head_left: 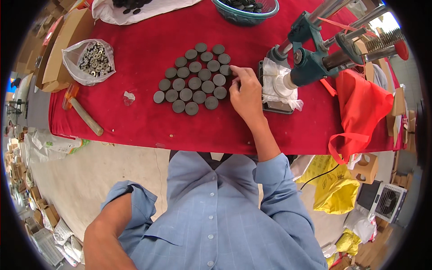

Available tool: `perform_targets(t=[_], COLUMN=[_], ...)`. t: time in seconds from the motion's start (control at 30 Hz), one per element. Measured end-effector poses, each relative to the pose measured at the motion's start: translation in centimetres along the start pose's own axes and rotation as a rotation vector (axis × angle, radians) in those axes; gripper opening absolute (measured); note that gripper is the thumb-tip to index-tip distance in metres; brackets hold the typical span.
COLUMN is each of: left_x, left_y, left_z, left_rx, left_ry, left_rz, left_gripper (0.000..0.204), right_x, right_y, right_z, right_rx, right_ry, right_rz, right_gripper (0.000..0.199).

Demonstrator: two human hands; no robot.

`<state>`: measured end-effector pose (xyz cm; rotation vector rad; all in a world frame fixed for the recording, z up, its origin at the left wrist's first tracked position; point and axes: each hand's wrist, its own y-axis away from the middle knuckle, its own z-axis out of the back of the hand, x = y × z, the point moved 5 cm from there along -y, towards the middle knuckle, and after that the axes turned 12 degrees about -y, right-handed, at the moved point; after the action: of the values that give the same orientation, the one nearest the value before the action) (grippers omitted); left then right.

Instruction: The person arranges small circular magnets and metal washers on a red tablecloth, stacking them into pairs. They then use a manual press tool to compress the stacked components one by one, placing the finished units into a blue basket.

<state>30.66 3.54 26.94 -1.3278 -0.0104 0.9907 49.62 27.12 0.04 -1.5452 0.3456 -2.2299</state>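
My right hand (245,90) rests over the red tablecloth, its index fingertip touching the edge of a dark grey round disc (225,70). Its thumb and index finger are apart, and nothing shows between them. That disc is at the right side of a loose group of several similar flat discs (195,83) with ringed tops. Just right of the hand stands a green hand press (310,65), its white-wrapped ram end (284,84) down on a plastic-covered base (278,108). My left forearm (105,234) leaves the picture at the lower edge, so my left hand is hidden.
A clear bag of small metal parts (96,63) lies at left by a cardboard box (67,49). Near it is a wooden-handled hammer (85,116). A teal basket (245,15) of dark pieces stands at the back. A red fabric bag (360,108) hangs over the right edge.
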Motion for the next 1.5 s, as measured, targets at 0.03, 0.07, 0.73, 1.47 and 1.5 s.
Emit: perform_targets(t=[0.03,0.07,0.73,1.47,1.5], left_x=[-0.2,-0.5,-1.8,6.1,6.8], left_y=[0.1,0.2,0.8,14.3,15.3], left_z=[-0.3,-0.5,-1.8,0.0,-0.3], left_rx=[0.036,0.071,0.068,-0.801,-0.94], left_ry=[-0.033,-0.067,-0.05,-0.285,-0.331], left_rz=[0.007,0.013,-0.014,0.537,0.698], left_gripper=[0.023,0.024,0.023,0.046,0.042], right_x=[-0.2,-0.3,1.9,3.6,3.4], right_y=[-0.1,-0.2,-0.1,-5.7,-5.5], right_z=[0.1,0.3,-0.2,-7.8,-7.7], right_rx=[0.002,0.004,-0.043,0.267,0.252], right_ry=[-0.033,-0.066,-0.087,0.446,0.434], right_rz=[-0.026,-0.052,0.027,0.506,0.512], right_gripper=[0.041,0.041,0.039,0.025,0.027])
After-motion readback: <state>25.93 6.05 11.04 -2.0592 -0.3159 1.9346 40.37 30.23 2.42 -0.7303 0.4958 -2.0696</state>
